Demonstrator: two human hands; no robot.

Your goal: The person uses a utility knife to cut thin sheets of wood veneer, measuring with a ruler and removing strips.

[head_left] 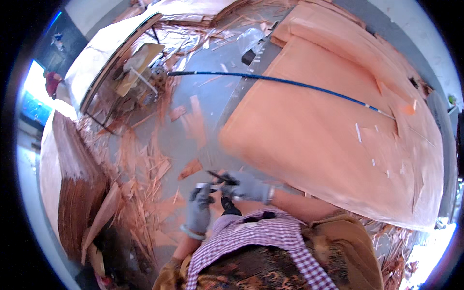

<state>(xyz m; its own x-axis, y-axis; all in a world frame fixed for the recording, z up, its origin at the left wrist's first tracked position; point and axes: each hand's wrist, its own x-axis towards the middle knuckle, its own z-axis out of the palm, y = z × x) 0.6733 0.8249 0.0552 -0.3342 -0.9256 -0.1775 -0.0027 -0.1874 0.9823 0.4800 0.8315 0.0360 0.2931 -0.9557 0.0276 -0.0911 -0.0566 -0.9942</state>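
Both my hands wear grey gloves with dark fingertips and meet close together in front of my checked apron [251, 231]. My right hand [247, 186] is closed around a dark, slim, blade-like tool [216, 176], which points up and to the left. Beside it, my left hand [197, 212] has its fingers bent around a small white piece [202, 185]; what this piece is cannot be made out. A large stack of thin orange-brown wood veneer sheets [309, 116] lies just beyond and to the right of my hands.
A long blue pole [290, 82] lies across the veneer stack. Torn veneer scraps [150, 164] litter the grey floor. Another veneer stack [79, 203] stands at left, near a table-like frame [121, 58]. A person in red [52, 84] is at the far left.
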